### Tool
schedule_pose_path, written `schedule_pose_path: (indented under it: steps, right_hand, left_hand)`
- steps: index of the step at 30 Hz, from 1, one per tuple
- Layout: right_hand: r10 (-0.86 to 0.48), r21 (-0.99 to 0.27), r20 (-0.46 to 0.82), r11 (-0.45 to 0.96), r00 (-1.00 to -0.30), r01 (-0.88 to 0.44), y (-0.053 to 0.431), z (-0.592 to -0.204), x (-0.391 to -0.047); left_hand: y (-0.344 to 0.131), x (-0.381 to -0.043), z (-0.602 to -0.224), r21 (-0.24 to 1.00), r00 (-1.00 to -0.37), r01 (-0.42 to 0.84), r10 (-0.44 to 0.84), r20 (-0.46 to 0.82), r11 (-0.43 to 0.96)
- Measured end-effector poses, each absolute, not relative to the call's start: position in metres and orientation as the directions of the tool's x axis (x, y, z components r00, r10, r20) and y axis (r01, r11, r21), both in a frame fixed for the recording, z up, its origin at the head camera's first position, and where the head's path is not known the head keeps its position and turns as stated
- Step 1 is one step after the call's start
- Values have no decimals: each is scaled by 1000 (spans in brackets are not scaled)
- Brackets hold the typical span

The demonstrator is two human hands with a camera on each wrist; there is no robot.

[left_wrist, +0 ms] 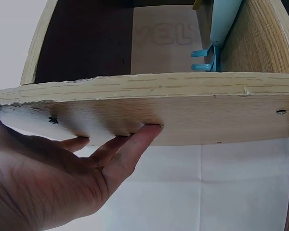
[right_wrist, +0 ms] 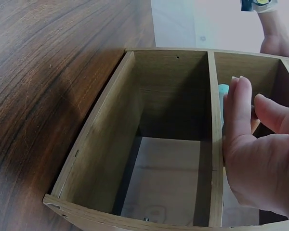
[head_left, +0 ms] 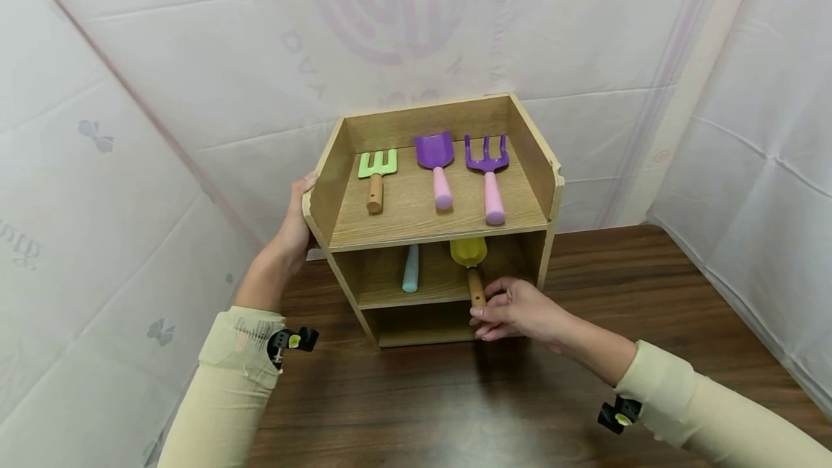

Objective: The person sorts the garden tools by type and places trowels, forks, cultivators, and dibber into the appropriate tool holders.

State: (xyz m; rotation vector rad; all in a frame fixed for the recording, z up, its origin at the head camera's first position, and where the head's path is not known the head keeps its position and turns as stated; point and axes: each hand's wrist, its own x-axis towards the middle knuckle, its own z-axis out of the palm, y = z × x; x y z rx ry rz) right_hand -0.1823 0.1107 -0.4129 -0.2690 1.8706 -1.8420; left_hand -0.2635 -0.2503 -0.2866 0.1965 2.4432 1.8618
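Observation:
A small wooden shelf with a top tray and two compartments stands on the table. My right hand pinches the wooden handle of a yellow toy shovel between thumb and fingers at the right of the middle compartment; the scoop points inward, under the top board. In the right wrist view that hand hides most of the handle. With fingers extended, my left hand presses the shelf's left outer side. A light blue toy fork lies in the middle compartment, its handle facing out.
On the top tray lie a green fork with a wooden handle, a purple shovel and a purple fork, both pink-handled. The dark wooden table extends in front. White sheeting hangs behind and at both sides.

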Motion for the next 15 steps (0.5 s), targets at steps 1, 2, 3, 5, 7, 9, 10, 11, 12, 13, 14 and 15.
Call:
schedule_pose_path:
  steps: [1,2,3,5,7,9,10,11,12,13,14,15]
  right_hand:
    - [-470,-978,-208,69,-858,199,110,-413,-183]
    - [-467,-978,-208,74,-859,196,110,-413,-183]
    - [-465,-978,-208,81,-860,192,109,-414,-184]
    - [-454,-978,-210,98,-866,186,109,-414,-185]
    - [-445,-977,-213,118,-870,179,108,-414,-186]
    - [-433,-975,-219,129,-874,181,107,-414,-187]
    - [-429,-974,-222,131,-875,183,106,-414,-187]
    - [-430,-974,-222,134,-875,182,105,-414,-188]
    - [-431,-974,-223,133,-874,183,104,-414,-188]
    - [-431,-974,-224,131,-874,185,103,-414,-189]
    - [-430,-974,-224,126,-874,187,102,-414,-190]
    - [-433,-974,-223,123,-874,188,101,-415,-190]
  left_hand:
    - [-250,-263,-287,963,-990,63,140,27,262]
    - [-251,-264,-287,962,-990,64,142,27,264]
    - [-251,-264,-287,960,-989,66,143,27,271]
    - [-251,-264,-287,959,-989,67,144,28,274]
    - [-251,-264,-287,958,-989,68,143,29,278]
    - [-250,-264,-287,958,-989,70,144,31,277]
    - [-250,-264,-286,959,-989,70,143,32,273]
    - [-250,-264,-286,959,-990,68,141,29,274]
    - [-250,-264,-286,959,-990,64,138,26,275]
    - [-250,-263,-286,960,-991,59,135,23,274]
    - [-251,-263,-286,960,-991,55,132,20,273]
    - [-251,-263,-286,961,-991,51,129,16,271]
